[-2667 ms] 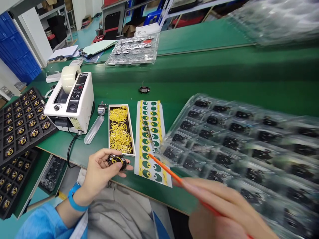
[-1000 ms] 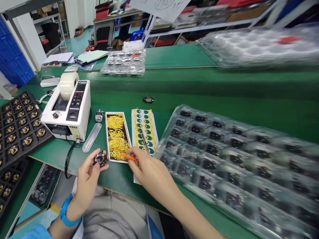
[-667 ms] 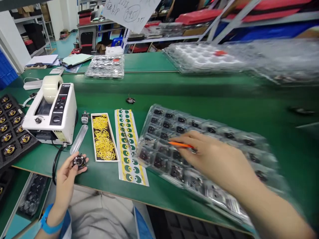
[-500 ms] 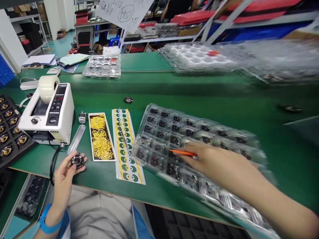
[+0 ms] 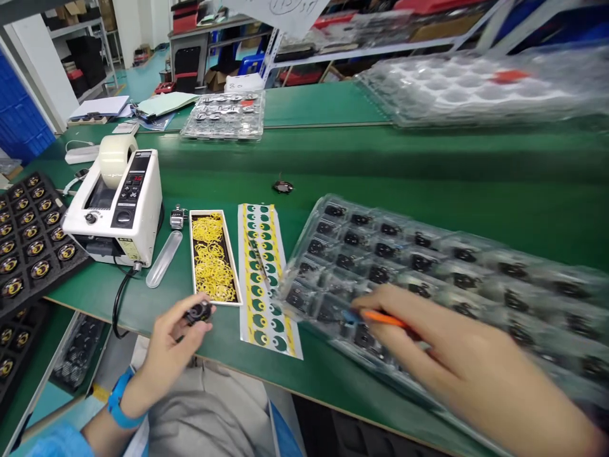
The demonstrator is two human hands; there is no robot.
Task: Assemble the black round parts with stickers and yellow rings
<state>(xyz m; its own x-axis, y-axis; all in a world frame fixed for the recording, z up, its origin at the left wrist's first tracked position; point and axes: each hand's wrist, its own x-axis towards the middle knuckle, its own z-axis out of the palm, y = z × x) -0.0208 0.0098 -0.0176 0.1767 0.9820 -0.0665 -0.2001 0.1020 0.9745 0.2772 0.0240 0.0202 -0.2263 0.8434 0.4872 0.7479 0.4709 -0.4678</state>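
My left hand [image 5: 174, 339] pinches a small round black part [image 5: 198, 312] between thumb and fingers, in front of a white box [image 5: 239, 293] of yellow rings [image 5: 214, 270]. My right hand [image 5: 428, 336] is closed around a slim orange tool [image 5: 386, 318], its kind unclear. That hand is over the near left of a clear plastic tray [image 5: 309, 219], whose pockets hold small dark parts [image 5: 384, 250]. Something small and bluish [image 5: 351, 317] shows blurred by its fingertips; I cannot tell whether it is held. A sheet of green and yellow stickers [image 5: 257, 285] lies between the box and the tray, with thin tweezers on it.
A white tape dispenser [image 5: 137, 209] stands at left, near a tally counter [image 5: 177, 218] and a clear tube [image 5: 164, 260]. Black foam trays [image 5: 33, 235] of round parts lie far left. One loose part [image 5: 283, 186] sits behind the stickers. More clear trays [image 5: 438, 82] are stacked at the back right.
My left hand has moved right with the black part, from beside the tube to the box's near end, and has tilted the part. My right hand stays over the tray. The view has shifted.
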